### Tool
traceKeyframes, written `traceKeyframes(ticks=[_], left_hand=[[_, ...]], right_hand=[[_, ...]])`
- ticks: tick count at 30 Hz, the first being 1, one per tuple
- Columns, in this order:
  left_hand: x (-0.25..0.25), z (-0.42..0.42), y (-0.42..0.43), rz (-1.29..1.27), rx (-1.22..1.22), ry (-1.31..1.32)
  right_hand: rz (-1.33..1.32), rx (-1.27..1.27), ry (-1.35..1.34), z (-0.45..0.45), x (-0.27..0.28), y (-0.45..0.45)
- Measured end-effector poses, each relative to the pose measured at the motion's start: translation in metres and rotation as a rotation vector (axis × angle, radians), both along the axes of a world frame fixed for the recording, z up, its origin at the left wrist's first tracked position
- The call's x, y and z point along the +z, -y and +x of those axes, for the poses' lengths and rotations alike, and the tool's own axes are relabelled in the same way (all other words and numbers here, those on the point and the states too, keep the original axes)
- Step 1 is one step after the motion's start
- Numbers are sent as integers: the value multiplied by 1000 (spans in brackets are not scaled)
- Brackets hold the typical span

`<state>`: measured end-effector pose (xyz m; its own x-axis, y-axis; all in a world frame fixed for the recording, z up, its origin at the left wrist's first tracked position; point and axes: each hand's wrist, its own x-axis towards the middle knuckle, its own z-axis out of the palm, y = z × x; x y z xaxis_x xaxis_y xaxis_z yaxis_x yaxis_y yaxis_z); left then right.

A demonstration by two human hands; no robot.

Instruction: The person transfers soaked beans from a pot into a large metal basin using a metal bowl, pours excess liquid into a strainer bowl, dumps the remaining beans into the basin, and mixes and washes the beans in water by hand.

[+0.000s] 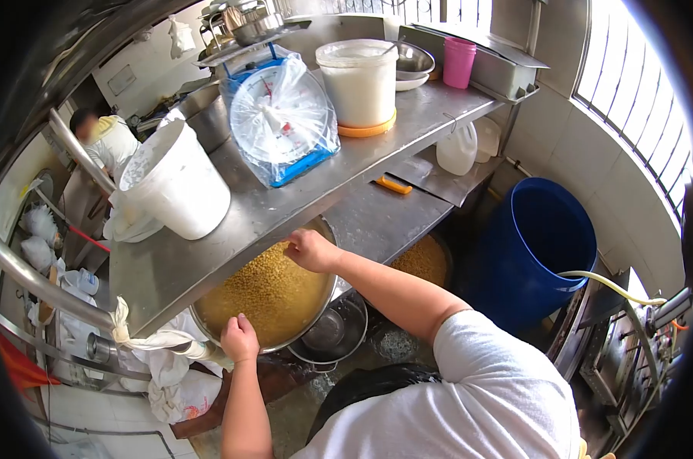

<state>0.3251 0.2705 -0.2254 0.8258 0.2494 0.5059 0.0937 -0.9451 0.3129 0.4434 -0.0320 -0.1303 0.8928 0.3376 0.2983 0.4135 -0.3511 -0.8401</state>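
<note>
A wide metal basin (pixel 266 294) holds yellow grains or beans in cloudy liquid, partly under the edge of the steel table. My left hand (pixel 240 339) is at the basin's near left rim, its fingers closed, with the thumb up. On the far right side of the basin, my right hand (pixel 313 251) is curled over the beans near the rim. What its fingers hold, if anything, is too small to tell. Below the basin stands a metal pot (pixel 333 329).
The steel table (pixel 285 203) carries a white bucket (pixel 180 183), a bagged scale (pixel 278 115) and a white tub (pixel 358 84). A blue barrel (pixel 534 245) with a hose stands right. More beans (pixel 423 260) sit under the shelf. Another person (pixel 109 141) is at far left.
</note>
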Motion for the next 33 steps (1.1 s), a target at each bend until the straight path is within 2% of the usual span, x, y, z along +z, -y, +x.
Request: traceKeyframes(ticks=[2,4,8,9,12,14,16,21,25,29,31,33], left_hand=[[-3,1,0,2,6,-11],[-3,1,-2,5,-29,20],[2,1,3,10,6,-47],[2,1,2,-16,12,-65],[0,3,0,-50,12,-129],[-3,5,-2,-43,7,-86],[-5,5,-4,-20,-6,-119],[-4,6,-2,-28,-6,-146],[3,6,4,-60,0,-186],[2,7,6,-40,-4,-171],[1,7,5,-33,-10,-161],[0,9,5,-37,-5,-183]], right_hand=[[-23,-10,67,2,-10,9],[-32,-183,186,5,-41,32],[-51,-589,60,2,-132,102],[-149,-643,-34,1,-157,122],[-384,-709,-174,7,-222,177],[-486,-722,-185,27,-240,201],[-457,-797,-205,49,-237,212],[-610,-702,-255,118,-243,230],[-647,-651,-233,138,-241,217],[-637,-703,-362,147,-232,187],[-669,-698,-103,145,-232,165],[-554,-647,131,157,-243,134]])
